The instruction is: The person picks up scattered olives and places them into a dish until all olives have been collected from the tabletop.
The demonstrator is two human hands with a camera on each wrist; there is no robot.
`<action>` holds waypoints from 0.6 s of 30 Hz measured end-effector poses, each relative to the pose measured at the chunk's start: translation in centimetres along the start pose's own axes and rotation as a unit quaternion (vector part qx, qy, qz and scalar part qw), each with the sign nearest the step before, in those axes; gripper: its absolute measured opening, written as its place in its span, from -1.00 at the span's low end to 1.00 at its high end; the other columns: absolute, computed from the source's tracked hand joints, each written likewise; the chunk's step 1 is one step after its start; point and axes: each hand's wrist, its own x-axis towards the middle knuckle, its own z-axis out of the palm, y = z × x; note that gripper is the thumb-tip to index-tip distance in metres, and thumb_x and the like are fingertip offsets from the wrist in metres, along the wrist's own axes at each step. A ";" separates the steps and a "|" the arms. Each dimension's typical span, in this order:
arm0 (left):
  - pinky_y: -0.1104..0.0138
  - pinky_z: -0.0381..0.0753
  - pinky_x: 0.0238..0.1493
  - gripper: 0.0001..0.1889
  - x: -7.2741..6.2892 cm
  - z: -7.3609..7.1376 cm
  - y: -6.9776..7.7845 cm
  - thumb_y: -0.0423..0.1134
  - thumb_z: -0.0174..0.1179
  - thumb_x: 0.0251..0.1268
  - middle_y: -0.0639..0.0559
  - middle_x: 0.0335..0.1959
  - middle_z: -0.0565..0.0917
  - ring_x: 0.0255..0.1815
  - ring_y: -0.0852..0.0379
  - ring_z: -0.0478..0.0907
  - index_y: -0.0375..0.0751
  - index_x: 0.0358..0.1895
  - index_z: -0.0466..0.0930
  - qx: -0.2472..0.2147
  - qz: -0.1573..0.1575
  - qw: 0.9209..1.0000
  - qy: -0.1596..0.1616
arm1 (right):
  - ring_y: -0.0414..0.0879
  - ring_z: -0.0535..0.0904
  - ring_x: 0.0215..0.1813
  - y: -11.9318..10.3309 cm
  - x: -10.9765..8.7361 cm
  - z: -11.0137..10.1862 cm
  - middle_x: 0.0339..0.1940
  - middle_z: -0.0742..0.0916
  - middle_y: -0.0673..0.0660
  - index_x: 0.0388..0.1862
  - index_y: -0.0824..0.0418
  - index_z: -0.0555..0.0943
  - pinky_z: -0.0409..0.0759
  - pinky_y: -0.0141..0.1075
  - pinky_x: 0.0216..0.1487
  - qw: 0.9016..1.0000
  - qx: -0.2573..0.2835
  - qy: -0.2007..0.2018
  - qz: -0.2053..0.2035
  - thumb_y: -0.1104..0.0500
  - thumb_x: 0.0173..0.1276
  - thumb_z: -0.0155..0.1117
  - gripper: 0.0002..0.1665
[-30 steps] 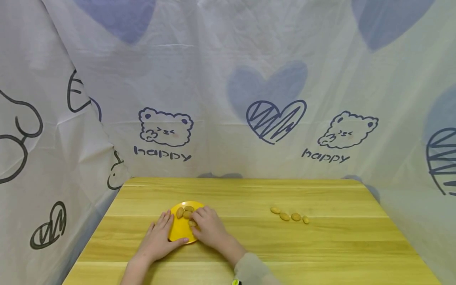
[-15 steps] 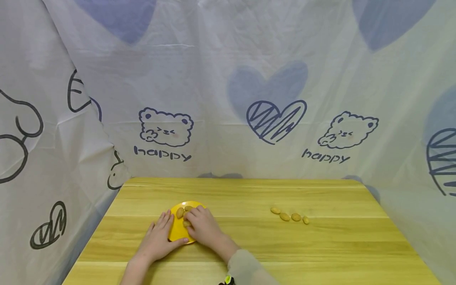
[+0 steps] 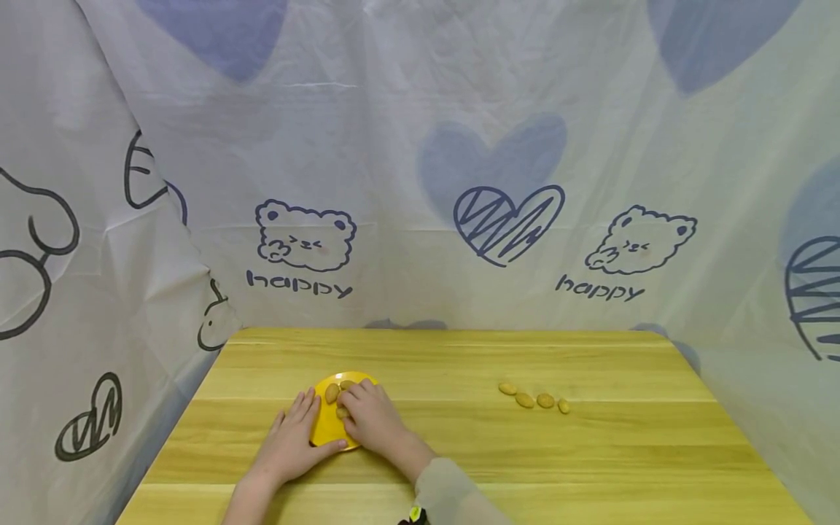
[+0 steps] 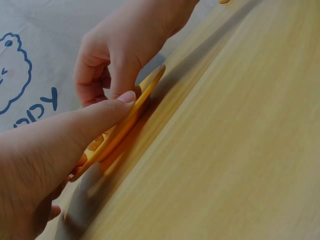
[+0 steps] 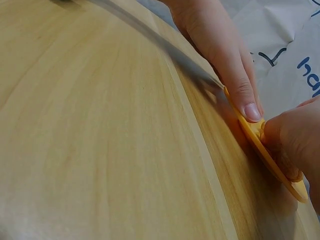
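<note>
A small yellow plate (image 3: 324, 432) sits at the left of the table. My left hand (image 3: 289, 442) rests against its left and near rim, fingers straight and thumb (image 4: 117, 104) laid over the edge. Over the plate's right side, my right hand (image 3: 375, 421) has curled fingers and pinches a tan almond (image 3: 343, 413). More almonds lie in the plate: one almond (image 3: 332, 394) shows plainly, and a second (image 3: 347, 384) peeks out behind the right fingers. The right hand hides part of the plate's contents.
To the right on the wooden table (image 3: 590, 459), several loose almonds (image 3: 545, 400) lie in a rough row. A white printed cloth (image 3: 407, 277) hangs behind the table and along its sides.
My right hand has moved slightly left over the plate, the pinched almond going with it, and now covers another almond. My left hand and the row of loose almonds have not moved.
</note>
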 end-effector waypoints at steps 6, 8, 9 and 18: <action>-0.31 0.01 0.46 0.14 0.0 0.1 -0.1 0.51 0.05 0.11 -0.30 0.55 0.09 0.58 -0.27 -0.02 -0.43 0.47 0.13 0.000 0.001 1.000 0.003 | -0.18 0.49 -0.09 0.0 0.0 0.2 -0.09 0.68 -0.09 -0.15 -0.02 0.63 0.42 -0.41 -0.14 1.000 0.005 0.009 0.009 0.05 0.30 0.31 -0.85; -0.31 0.00 0.46 0.14 0.0 0.1 -0.1 0.52 0.05 0.11 -0.30 0.55 0.08 0.58 -0.27 -0.02 -0.42 0.47 0.13 -0.001 0.001 1.000 0.004 | -0.19 0.49 -0.10 -0.1 0.0 0.2 -0.12 0.67 -0.09 -0.16 -0.02 0.63 0.41 -0.43 -0.15 1.000 0.004 0.011 0.013 0.05 0.31 0.30 -0.86; -0.31 0.00 0.46 0.14 0.0 0.1 -0.1 0.52 0.04 0.11 -0.30 0.55 0.08 0.58 -0.27 -0.02 -0.42 0.47 0.13 0.000 0.002 1.000 0.004 | -0.19 0.48 -0.11 0.0 0.0 0.2 -0.14 0.67 -0.10 -0.16 -0.02 0.64 0.40 -0.43 -0.16 1.000 0.002 0.012 0.015 0.05 0.31 0.30 -0.86; -0.32 -0.01 0.46 0.14 0.0 0.4 -0.3 0.52 0.04 0.11 -0.29 0.56 0.07 0.59 -0.25 -0.03 -0.41 0.48 0.12 -0.004 0.000 1.000 0.003 | -0.19 0.47 -0.14 -0.1 -0.1 -0.3 -0.17 0.66 -0.10 -0.13 -0.02 0.64 0.36 -0.46 -0.19 1.000 0.001 0.014 0.023 0.07 0.28 0.34 -0.82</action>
